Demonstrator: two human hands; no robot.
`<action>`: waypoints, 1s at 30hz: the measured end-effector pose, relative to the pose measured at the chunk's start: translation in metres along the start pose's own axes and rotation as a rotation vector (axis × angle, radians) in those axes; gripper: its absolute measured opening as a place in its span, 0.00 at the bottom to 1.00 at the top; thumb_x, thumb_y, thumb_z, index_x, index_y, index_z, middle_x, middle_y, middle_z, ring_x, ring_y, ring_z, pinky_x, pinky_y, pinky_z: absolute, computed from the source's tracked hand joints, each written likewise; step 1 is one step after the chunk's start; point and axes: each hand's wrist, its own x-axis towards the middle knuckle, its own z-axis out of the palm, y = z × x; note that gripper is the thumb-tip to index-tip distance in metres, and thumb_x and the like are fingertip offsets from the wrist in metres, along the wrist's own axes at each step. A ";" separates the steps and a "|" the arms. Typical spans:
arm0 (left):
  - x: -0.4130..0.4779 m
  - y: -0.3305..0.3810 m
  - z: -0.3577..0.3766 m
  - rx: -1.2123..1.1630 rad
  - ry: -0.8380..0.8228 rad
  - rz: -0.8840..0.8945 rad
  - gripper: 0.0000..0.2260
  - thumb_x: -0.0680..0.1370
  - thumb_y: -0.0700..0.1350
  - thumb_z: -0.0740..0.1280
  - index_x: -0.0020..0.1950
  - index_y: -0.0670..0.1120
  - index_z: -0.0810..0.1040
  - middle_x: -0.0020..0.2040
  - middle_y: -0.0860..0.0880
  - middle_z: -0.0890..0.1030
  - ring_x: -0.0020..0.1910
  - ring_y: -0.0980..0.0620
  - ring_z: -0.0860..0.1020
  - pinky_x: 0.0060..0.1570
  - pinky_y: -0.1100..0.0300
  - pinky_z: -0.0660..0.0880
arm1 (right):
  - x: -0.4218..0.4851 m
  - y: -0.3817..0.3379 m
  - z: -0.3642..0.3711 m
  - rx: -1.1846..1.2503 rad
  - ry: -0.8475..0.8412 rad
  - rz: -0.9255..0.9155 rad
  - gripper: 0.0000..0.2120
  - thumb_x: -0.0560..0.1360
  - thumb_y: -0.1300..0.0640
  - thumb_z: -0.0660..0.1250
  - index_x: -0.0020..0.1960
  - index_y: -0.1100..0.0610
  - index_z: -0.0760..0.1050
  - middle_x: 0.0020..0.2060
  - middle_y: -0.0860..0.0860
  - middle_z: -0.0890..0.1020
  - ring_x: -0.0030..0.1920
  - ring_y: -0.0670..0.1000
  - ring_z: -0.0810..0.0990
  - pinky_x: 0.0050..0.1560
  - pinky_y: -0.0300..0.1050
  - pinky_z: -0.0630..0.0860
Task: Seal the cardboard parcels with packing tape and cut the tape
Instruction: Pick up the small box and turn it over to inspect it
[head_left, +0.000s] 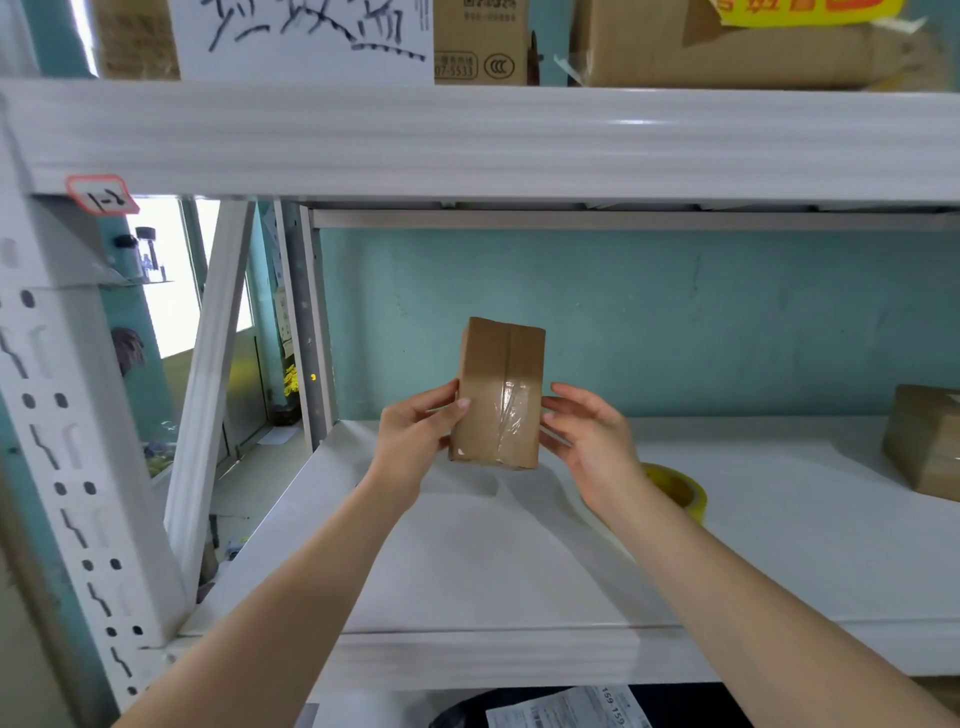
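Bare white shelf lies open below and left of the upright parcel; tape roll blocks near right, another box far right, beam caps overhead

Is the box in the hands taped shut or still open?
Taped shut on the side shown: the box has clear tape over its centre seam, flaps flat. Its other sides are hidden.

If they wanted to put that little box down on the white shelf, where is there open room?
The widest bare stretch of shelf lies under and in front of the box, between the two forearms, out to the left edge. Another runs between the yellow tape roll and the second parcel at far right. It is tighter by the right hand, where the roll sits.
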 end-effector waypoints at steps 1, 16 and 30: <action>-0.001 -0.001 -0.001 -0.017 -0.006 -0.006 0.12 0.73 0.38 0.70 0.56 0.45 0.81 0.45 0.55 0.86 0.43 0.59 0.83 0.35 0.65 0.78 | 0.000 0.000 -0.001 0.005 0.005 0.005 0.14 0.72 0.75 0.62 0.49 0.59 0.77 0.47 0.60 0.80 0.46 0.56 0.80 0.46 0.47 0.79; 0.002 0.003 -0.001 -0.135 -0.001 0.018 0.09 0.75 0.36 0.67 0.52 0.46 0.82 0.46 0.51 0.85 0.45 0.54 0.83 0.37 0.59 0.79 | 0.007 -0.002 -0.004 0.075 -0.092 0.087 0.08 0.72 0.65 0.69 0.50 0.60 0.78 0.41 0.54 0.86 0.43 0.52 0.84 0.40 0.43 0.79; -0.004 0.010 0.006 0.076 0.000 -0.002 0.15 0.65 0.60 0.71 0.39 0.50 0.86 0.42 0.50 0.86 0.43 0.54 0.84 0.35 0.63 0.78 | 0.003 -0.012 0.010 0.013 -0.192 0.041 0.05 0.70 0.58 0.71 0.46 0.56 0.81 0.45 0.54 0.84 0.47 0.51 0.82 0.45 0.46 0.78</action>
